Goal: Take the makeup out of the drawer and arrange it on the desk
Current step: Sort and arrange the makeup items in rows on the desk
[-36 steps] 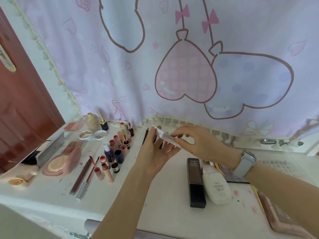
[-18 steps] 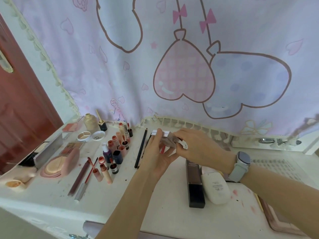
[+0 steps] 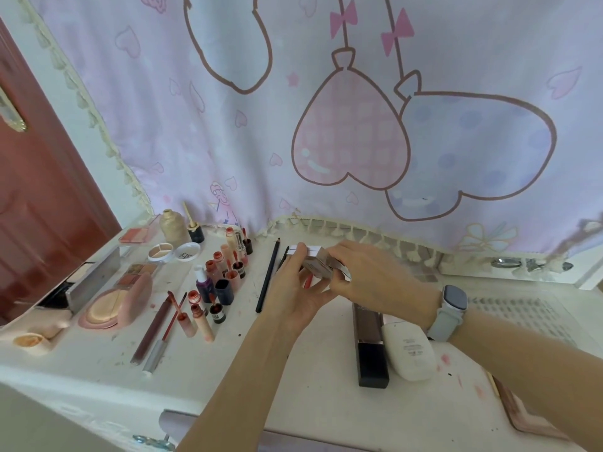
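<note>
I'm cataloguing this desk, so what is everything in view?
small box: one, white and grey, held above the desk by both hands
black pencil: one, lying left of the hands
lip tubes: a cluster, pink and red, desk left
pink compact: one, open, far left
dark flat box: one, below the right hand
white tube: one, beside the dark flat box
curtain: one, pink with heart balloons, behind
watch: one, grey, right wrist
left hand: one
right hand: one
</note>
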`<state>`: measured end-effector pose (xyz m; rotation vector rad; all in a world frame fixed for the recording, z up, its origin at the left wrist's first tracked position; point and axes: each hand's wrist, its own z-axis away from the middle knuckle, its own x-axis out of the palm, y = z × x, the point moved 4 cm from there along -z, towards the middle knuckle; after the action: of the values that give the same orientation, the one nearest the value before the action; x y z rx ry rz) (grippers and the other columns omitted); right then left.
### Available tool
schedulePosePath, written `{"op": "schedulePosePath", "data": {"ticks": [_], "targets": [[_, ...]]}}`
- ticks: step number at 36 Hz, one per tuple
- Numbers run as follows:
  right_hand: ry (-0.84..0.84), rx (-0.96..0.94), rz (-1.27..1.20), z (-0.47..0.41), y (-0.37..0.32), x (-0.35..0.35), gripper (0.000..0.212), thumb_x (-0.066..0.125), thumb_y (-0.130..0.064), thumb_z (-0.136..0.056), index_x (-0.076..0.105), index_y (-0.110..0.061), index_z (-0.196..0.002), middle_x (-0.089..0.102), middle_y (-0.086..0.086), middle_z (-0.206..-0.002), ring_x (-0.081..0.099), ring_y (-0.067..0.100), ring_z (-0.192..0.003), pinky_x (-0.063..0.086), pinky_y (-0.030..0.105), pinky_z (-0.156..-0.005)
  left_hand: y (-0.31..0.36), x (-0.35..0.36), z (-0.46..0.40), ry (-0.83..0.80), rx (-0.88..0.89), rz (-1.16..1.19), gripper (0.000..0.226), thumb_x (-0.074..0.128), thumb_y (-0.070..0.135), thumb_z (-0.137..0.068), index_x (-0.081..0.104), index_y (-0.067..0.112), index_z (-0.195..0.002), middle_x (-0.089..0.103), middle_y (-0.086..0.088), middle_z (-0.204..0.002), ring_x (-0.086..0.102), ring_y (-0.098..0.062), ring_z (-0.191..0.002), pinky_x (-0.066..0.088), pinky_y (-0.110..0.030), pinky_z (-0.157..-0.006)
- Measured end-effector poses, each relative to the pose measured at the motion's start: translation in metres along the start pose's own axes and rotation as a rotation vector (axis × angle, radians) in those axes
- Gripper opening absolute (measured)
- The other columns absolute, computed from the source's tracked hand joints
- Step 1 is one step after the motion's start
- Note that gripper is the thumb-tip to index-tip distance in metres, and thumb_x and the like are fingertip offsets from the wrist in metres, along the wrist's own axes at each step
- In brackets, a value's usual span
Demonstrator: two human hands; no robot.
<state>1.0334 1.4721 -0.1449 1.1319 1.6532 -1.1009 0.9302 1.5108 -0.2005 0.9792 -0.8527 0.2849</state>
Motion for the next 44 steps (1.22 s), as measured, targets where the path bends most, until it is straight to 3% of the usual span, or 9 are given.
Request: {"op": "schedulePosePath", "data": {"ticks": [6,13,21,24,29,33,37,42,44], "targets": [[0.0,-0.018,-0.011,0.002,-0.005,0.006,0.032,0.047,-0.019,-0.087,0.056,-0.014,-0.117,0.058,0.002,-0.102,0.052,0.018,-0.085,0.038,0.021,-0.068,-0.001,-0.006,0.006,0.016,0.006,0.038,0.025,0.057,0.028,-0.092,0.062,0.005,-0.1,0.062,-0.017,-0.1,0.071,-0.025,-0.077,0.056,-0.046,-0.064],[0.022,-0.043,0.016,0.004,-0.012,0.01,0.027,0.046,-0.019,-0.087,0.057,-0.015,-0.111,0.057,-0.001,-0.099,0.052,0.016,-0.082,0.019,0.021,-0.062,-0.001,-0.016,0.011,0.031,0.01,0.056,0.024,0.057,0.026,-0.092,0.06,0.005,-0.102,0.059,-0.019,-0.112,0.063,-0.035,-0.101,0.056,-0.051,-0.069],[-0.007,-0.064,-0.086,0.006,-0.021,0.006,0.028,0.048,-0.022,-0.087,0.059,-0.02,-0.113,0.058,-0.004,-0.102,0.053,0.013,-0.085,0.009,-0.01,-0.075,-0.003,-0.027,0.019,-0.033,0.012,0.094,0.03,0.058,0.03,-0.091,0.07,0.003,-0.096,0.069,-0.017,-0.103,0.065,-0.037,-0.099,0.053,-0.055,-0.08],[-0.062,-0.089,-0.201,0.012,-0.02,0.004,0.021,0.051,-0.024,-0.089,0.062,-0.023,-0.107,0.058,-0.007,-0.099,0.052,0.005,-0.083,0.013,-0.008,-0.078,-0.007,-0.031,0.027,-0.08,-0.004,0.095,0.031,0.058,0.032,-0.091,0.074,0.007,-0.083,0.072,-0.015,-0.095,0.066,-0.037,-0.095,0.053,-0.052,-0.08],[-0.14,-0.127,-0.253,0.025,-0.018,0.003,0.009,0.049,-0.021,-0.092,0.058,-0.025,-0.092,0.058,-0.014,-0.083,0.049,-0.007,-0.079,0.018,-0.006,-0.081,-0.019,-0.03,0.044,-0.062,-0.038,0.064,0.03,0.056,0.035,-0.092,0.075,0.012,-0.091,0.07,-0.012,-0.104,0.066,-0.036,-0.099,0.053,-0.048,-0.079],[-0.142,-0.106,-0.28,0.03,-0.015,0.005,0.022,0.049,-0.015,-0.088,0.049,-0.034,-0.078,0.054,-0.008,-0.069,0.047,0.004,-0.064,0.031,0.019,-0.069,-0.028,-0.03,0.057,-0.016,-0.083,0.065,0.029,0.053,0.035,-0.093,0.075,0.014,-0.095,0.071,-0.012,-0.102,0.065,-0.034,-0.093,0.054,-0.048,-0.078],[-0.163,-0.053,-0.238,0.034,-0.014,0.016,0.012,0.048,-0.017,-0.088,0.058,-0.015,-0.095,0.061,-0.002,-0.076,0.053,0.012,-0.065,0.032,0.034,-0.072,-0.031,-0.036,0.068,-0.013,-0.133,0.04,0.037,0.045,0.034,-0.095,0.062,0.011,-0.119,0.062,-0.02,-0.114,0.062,-0.036,-0.093,0.053,-0.052,-0.082],[-0.165,-0.045,-0.218,0.039,-0.017,0.023,0.024,0.049,-0.018,-0.089,0.059,-0.019,-0.11,0.065,-0.001,-0.086,0.059,0.017,-0.072,0.044,0.022,-0.062,-0.029,-0.046,0.076,0.094,-0.107,-0.052,0.03,0.04,0.02,-0.099,0.059,0.002,-0.115,0.069,-0.021,-0.097,0.067,-0.037,-0.087,0.056,-0.051,-0.074],[-0.15,-0.054,-0.166,0.041,-0.018,0.024,0.025,0.048,-0.02,-0.09,0.059,-0.017,-0.112,0.068,0.001,-0.091,0.061,0.018,-0.076,0.05,0.028,-0.069,-0.026,-0.048,0.08,0.173,-0.047,-0.182,0.031,0.04,0.013,-0.099,0.053,0.0,-0.124,0.064,-0.022,-0.111,0.067,-0.035,-0.092,0.058,-0.045,-0.072]]}}
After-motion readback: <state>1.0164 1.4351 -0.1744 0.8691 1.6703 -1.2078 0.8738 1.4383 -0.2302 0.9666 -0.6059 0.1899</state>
